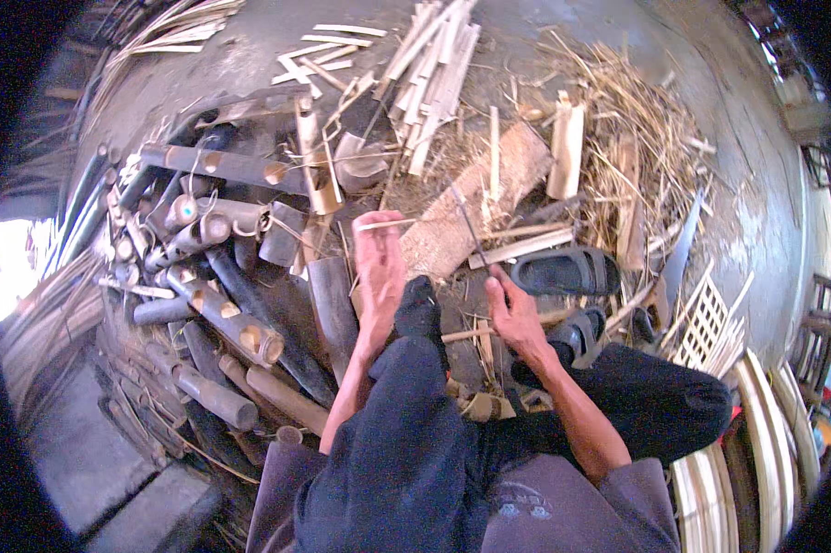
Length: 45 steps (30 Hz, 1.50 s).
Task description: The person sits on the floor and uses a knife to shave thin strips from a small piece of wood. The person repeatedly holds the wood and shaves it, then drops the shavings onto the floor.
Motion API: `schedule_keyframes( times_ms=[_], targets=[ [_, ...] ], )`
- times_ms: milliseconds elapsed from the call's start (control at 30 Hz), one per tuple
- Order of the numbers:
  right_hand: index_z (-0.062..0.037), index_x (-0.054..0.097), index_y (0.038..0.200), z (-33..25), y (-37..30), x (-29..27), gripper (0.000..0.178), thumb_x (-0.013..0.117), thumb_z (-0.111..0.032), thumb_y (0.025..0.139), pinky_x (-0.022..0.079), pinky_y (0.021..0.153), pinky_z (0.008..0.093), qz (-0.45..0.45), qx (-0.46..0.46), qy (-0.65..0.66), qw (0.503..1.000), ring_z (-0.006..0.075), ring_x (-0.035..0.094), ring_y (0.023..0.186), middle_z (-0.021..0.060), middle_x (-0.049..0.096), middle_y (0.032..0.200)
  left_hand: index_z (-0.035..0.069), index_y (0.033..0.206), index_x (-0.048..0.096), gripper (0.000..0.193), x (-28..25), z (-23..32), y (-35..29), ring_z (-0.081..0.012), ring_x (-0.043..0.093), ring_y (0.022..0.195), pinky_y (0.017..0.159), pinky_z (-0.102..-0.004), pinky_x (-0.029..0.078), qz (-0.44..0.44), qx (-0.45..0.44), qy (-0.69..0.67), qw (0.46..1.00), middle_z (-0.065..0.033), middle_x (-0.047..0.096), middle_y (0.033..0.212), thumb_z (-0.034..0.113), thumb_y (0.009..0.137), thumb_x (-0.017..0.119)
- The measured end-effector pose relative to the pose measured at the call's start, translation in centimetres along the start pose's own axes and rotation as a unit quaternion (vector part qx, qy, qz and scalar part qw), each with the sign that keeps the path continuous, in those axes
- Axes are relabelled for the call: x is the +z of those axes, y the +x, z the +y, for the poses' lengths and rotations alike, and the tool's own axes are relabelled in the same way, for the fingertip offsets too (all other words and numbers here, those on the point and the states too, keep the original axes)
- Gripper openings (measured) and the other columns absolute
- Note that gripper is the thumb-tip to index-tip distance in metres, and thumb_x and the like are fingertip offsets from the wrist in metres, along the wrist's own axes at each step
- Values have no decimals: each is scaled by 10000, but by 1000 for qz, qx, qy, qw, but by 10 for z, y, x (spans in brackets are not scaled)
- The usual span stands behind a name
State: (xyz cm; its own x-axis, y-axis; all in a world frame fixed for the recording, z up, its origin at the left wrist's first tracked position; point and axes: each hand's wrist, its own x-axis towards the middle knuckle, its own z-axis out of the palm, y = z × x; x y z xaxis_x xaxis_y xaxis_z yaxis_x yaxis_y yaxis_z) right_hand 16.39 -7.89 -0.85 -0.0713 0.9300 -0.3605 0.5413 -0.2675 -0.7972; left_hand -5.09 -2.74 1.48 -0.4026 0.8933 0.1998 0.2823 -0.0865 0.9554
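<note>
My left hand is closed on a thin bamboo strip, which lies crosswise over the fingers. In my right hand is the handle of a narrow-bladed knife, its dark blade pointing up and away from me. Between the hands a thick wooden board lies at a slant on the floor, its surface rough. My foot in a dark sock rests by the board's near end. The blade and the strip are apart.
Cut bamboo tubes pile up on the left. Split bamboo slats lie at the far side, shavings at the far right. A dark sandal sits beyond my right hand. A saw blade and a woven lattice stand on the right.
</note>
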Motion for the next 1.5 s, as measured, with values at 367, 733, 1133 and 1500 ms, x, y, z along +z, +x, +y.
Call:
schedule_keyframes(
  times_ms=[367, 733, 1133, 1500],
  targets=[
    [-150, 329, 1465, -75, -15, -38, 513, 436, -324, 994, 485, 614, 365, -95, -48, 56, 993, 205, 588, 601, 108, 552, 626, 4, 1219, 473, 252, 1, 3, 12, -188, 592, 1031, 900, -319, 464, -23, -36, -118, 992, -110, 617, 1126, 61, 983, 406],
    [-15, 601, 1070, -41, -22, 37, 408, 429, -375, 982, 468, 676, 462, -112, -49, 53, 991, 432, 596, 746, 265, 607, 782, -62, 1085, 610, 408, -14, 37, -8, -224, 681, 755, 714, -333, 550, -69, -181, 279, 941, -178, 680, 845, 266, 1022, 376],
    [-19, 621, 957, 56, 5, 58, 517, 382, -477, 976, 466, 753, 484, -73, 84, 33, 993, 459, 604, 831, 275, 630, 851, -17, 1167, 569, 300, 10, -17, -21, -220, 598, 1030, 948, -318, 439, 36, -87, -56, 994, -138, 628, 1089, 182, 1008, 412],
    [-95, 603, 1014, 7, 31, -14, 285, 631, -316, 837, 519, 655, 441, -24, -191, -154, 969, 358, 656, 775, 142, 677, 847, 61, 1256, 438, 272, -11, -15, 4, -79, 446, 577, 488, -237, 413, -237, -393, -282, 843, -10, 463, 774, 130, 994, 443]
  ],
)
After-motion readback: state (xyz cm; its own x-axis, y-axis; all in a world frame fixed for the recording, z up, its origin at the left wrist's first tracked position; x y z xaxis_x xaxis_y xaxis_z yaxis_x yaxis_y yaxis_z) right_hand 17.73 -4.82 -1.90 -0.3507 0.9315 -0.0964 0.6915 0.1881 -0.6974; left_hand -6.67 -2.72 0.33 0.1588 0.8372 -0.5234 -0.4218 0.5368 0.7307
